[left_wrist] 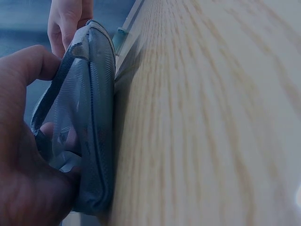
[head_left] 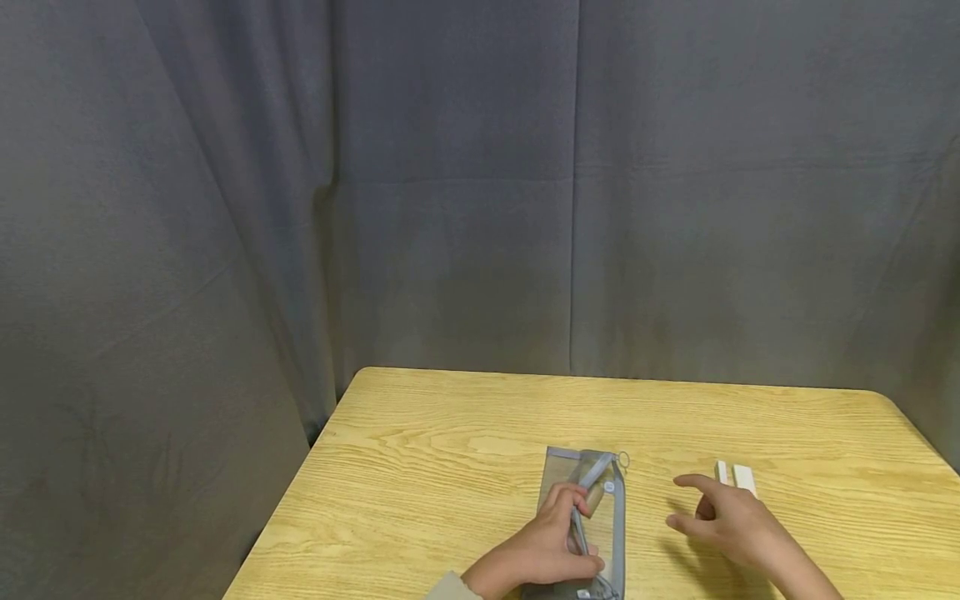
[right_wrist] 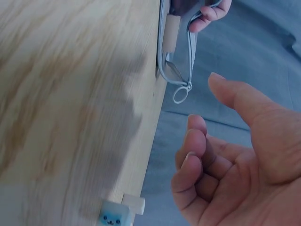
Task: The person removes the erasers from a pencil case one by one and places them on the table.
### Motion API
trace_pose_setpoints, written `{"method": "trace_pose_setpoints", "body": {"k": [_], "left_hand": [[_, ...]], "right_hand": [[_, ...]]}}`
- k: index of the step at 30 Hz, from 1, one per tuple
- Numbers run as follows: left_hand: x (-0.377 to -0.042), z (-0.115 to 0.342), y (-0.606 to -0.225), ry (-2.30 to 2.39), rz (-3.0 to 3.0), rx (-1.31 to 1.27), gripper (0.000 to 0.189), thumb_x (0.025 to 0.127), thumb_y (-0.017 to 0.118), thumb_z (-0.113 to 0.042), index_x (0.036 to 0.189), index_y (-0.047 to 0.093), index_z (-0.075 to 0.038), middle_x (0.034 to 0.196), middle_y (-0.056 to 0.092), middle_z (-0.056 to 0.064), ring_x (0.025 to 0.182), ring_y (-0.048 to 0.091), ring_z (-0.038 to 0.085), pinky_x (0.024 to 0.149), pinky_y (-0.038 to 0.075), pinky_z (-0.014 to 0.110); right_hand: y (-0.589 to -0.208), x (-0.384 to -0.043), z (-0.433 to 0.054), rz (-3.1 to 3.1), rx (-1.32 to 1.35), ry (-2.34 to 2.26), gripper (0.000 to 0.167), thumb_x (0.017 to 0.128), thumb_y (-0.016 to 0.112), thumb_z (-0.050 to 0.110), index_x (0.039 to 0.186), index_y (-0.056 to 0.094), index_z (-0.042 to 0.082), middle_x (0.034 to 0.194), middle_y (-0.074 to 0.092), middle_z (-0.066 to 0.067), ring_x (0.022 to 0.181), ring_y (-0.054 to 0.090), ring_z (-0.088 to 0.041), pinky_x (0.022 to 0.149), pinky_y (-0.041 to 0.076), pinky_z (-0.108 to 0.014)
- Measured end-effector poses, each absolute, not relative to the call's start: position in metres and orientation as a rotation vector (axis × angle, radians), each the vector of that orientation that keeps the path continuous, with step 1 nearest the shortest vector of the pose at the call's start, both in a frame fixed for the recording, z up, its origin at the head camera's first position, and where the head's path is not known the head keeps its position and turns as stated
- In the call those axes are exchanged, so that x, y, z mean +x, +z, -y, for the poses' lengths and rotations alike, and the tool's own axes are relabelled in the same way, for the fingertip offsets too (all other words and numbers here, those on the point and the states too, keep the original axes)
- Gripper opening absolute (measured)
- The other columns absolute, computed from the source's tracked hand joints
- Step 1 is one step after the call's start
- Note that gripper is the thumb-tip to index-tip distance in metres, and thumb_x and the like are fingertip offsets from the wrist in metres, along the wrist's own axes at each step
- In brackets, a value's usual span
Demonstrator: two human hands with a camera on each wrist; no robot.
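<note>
A grey see-through zip pouch [head_left: 617, 533] lies on the table with its zipped mouth parted. My left hand [head_left: 551, 537] grips the pouch's opening edge, its fingers and thumb curled at the mouth. A tan block-like piece [right_wrist: 171, 33] shows inside the pouch, and a ring pull [right_wrist: 180, 94] hangs at its far corner. My right hand [head_left: 731, 525] hovers to the right of the pouch, fingers loosely bent and holding nothing. Near it on the table are two white block-like pieces, one narrow [head_left: 722, 472] and one wider [head_left: 744, 478], partly hidden by the hand.
The wood-grain table [head_left: 420, 467] has rounded back corners. Grey curtains [head_left: 465, 208] hang behind it and on the left. In the right wrist view, a light blue piece with a small printed face [right_wrist: 113, 215] sits beside a whitish one [right_wrist: 135, 203].
</note>
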State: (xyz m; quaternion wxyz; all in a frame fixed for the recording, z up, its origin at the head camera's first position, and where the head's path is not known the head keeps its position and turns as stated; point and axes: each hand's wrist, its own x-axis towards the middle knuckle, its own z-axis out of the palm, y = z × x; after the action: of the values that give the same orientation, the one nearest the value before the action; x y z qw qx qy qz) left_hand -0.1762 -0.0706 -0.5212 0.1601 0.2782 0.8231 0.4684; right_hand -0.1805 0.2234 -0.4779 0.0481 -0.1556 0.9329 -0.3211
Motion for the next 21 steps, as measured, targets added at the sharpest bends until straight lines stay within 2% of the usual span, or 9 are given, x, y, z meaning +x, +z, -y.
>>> {"method": "trace_pose_setpoints", "body": {"k": [3,7,14,21], "left_hand": [[-0.176,0.071,-0.522,1.327,-2.36,0.79,0.052,0.083,0.072,-0.025,0.119,0.037,-0.014,0.151,0.024,0.003,0.096,0.044,0.001,0.08,0.046,0.016],[-0.176,0.071,-0.522,1.305,-2.39,0.796,0.052,0.082,0.072,-0.027,0.119,0.037,-0.015,0.15,0.025,0.002,0.115,0.036,0.007,0.087,0.043,0.018],[-0.177,0.071,-0.524,1.305,-2.384,0.8,0.052,0.083,0.071,-0.029,0.119,0.037,-0.014,0.15,0.025,0.003,0.117,0.035,0.008,0.088,0.043,0.019],[-0.177,0.071,-0.525,1.257,-2.421,0.789,0.051,0.083,0.071,-0.032,0.119,0.038,-0.017,0.15,0.025,-0.002,0.132,0.027,0.014,0.099,0.04,0.03]], "right_hand": [[-0.479,-0.181,-0.219,-2.855,-0.499,-0.981,0.06,0.09,0.075,0.035,0.135,0.057,-0.001,0.069,0.055,0.008,0.058,0.044,-0.004,0.053,0.039,-0.024],[-0.48,-0.181,-0.215,-2.843,-0.523,-1.006,0.062,0.089,0.076,0.034,0.135,0.057,-0.002,0.067,0.055,0.008,0.056,0.044,-0.004,0.051,0.038,-0.024],[-0.483,-0.182,-0.207,-2.832,-0.567,-1.03,0.061,0.088,0.078,0.034,0.132,0.058,-0.003,0.066,0.055,0.009,0.055,0.045,-0.003,0.051,0.039,-0.024],[-0.485,-0.185,-0.198,-2.819,-0.528,-1.036,0.061,0.088,0.078,0.035,0.133,0.059,-0.001,0.067,0.055,0.008,0.056,0.045,-0.006,0.051,0.038,-0.025]]}}
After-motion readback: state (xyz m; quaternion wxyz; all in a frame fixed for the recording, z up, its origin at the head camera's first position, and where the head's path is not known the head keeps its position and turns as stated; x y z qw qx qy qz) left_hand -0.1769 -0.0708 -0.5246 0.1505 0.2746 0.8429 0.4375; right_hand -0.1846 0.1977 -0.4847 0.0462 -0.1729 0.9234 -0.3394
